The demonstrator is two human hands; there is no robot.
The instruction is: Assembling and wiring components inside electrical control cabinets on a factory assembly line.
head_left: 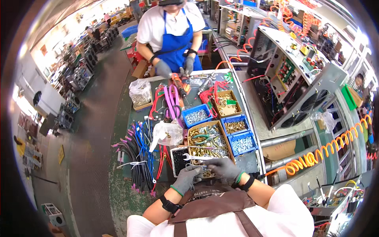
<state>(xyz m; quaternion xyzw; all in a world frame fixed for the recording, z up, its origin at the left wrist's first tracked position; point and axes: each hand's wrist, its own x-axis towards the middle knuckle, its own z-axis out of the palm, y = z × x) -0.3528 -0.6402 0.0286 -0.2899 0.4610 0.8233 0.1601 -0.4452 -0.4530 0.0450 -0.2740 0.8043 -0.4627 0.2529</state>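
Observation:
My left hand (187, 179), in a grey glove, is closed in a pinch at the near edge of the table; what lies between its fingertips is too small to name. Beside it on the right, my gloved right hand (224, 169) has its fingers curled together over a small box of brass-coloured parts (207, 173), and its fingertips are partly hidden. An open-end wrench (196, 157) lies level just beyond both hands, its shaft running to the right hand; I cannot tell whether that hand grips it. A larger cardboard box (211, 153) of brass fasteners with green-handled pliers (205, 139) stands directly beyond.
Blue bins (241, 144) of small hardware stand right of the box. Black screws fill a white tray (173, 166) at left, near bundled cables (138, 170) and a plastic bag (167, 133). Across the table, a co-worker in a blue apron (173, 39) handles an orange power tool (178, 85).

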